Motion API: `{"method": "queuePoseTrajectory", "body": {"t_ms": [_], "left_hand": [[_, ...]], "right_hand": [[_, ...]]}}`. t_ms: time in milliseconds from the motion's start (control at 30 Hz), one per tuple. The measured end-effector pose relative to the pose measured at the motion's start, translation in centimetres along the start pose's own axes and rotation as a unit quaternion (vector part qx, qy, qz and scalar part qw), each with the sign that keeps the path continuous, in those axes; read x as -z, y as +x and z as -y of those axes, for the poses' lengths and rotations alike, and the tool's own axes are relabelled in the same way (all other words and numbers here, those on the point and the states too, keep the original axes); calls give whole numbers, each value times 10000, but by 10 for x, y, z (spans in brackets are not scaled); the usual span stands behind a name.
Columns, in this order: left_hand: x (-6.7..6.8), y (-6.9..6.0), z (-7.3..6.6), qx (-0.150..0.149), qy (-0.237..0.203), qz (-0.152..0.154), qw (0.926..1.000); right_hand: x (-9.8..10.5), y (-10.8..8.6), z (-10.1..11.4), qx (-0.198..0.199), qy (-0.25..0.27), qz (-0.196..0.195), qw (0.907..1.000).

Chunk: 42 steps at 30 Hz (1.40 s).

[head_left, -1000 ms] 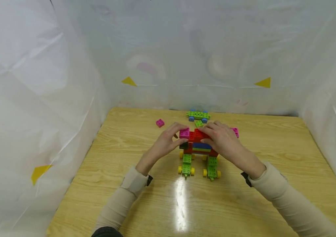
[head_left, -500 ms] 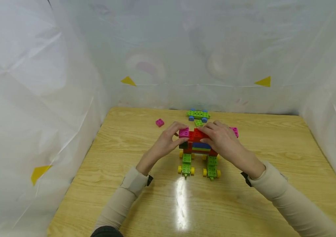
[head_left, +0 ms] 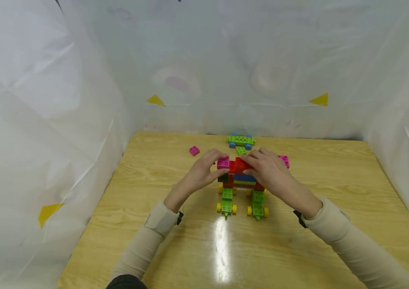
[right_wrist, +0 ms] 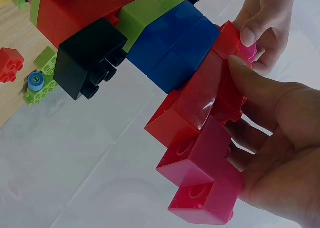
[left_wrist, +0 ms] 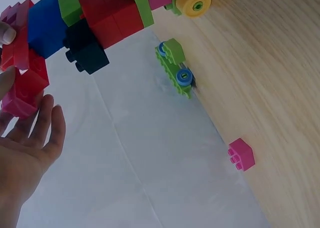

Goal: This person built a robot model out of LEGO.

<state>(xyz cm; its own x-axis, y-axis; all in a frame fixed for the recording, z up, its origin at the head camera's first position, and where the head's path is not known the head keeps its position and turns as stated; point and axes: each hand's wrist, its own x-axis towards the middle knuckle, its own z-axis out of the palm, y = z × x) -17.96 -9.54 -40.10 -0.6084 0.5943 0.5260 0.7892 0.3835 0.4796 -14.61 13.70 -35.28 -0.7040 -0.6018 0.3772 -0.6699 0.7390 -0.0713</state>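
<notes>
A toy-brick structure stands upright on green wheeled bases (head_left: 227,205) with yellow wheels. Its body has red, green and blue bricks (right_wrist: 175,47), and black bricks (right_wrist: 87,57) jut from the sides. Across the top runs a row of red bricks (head_left: 240,163). My left hand (head_left: 202,170) pinches the pink brick (head_left: 223,162) at the row's left end between thumb and fingers. Over the right half, my right hand (head_left: 272,171) grips a red brick (right_wrist: 230,92), thumb on the near side. Stepped pink bricks (right_wrist: 205,188) stick out past that hand. Its palm hides part of the top row.
Behind the structure are a green wheeled base (head_left: 240,140) with blue wheels and a green brick (head_left: 241,151). A loose pink brick (head_left: 194,150) lies to the left. The right wrist view also has a loose red brick (right_wrist: 10,65). White sheeting (head_left: 204,72) surrounds the wooden table (head_left: 146,176).
</notes>
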Motion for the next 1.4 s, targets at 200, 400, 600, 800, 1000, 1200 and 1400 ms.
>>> {"method": "queuePoseTrajectory", "body": {"t_ms": [200,400,600,800,1000,1200,1400], "left_hand": [[-2,-2,0,74,74,-11,9999],[-5,-4,-1,314,-381,-98,9987],[-5,-5,-1,380,-561,-174,9975],[-4,-5,-1,380,-556,-192,9975],[-3,-3,-1,99,-226,-300,9992],[-4,-2,-5,-119,-52,-239,9996],[-2,-3,-2,149,-460,-32,9988]], "right_hand": [[-1,-1,0,-19,-41,-10,10000],[-1,0,-1,38,-47,-41,10000],[3,5,1,-56,131,217,9997],[3,16,3,-71,-238,694,9973],[1,18,7,-182,-369,856,9955],[3,13,7,-203,-336,779,9962],[5,11,7,-292,-331,736,9963]]}}
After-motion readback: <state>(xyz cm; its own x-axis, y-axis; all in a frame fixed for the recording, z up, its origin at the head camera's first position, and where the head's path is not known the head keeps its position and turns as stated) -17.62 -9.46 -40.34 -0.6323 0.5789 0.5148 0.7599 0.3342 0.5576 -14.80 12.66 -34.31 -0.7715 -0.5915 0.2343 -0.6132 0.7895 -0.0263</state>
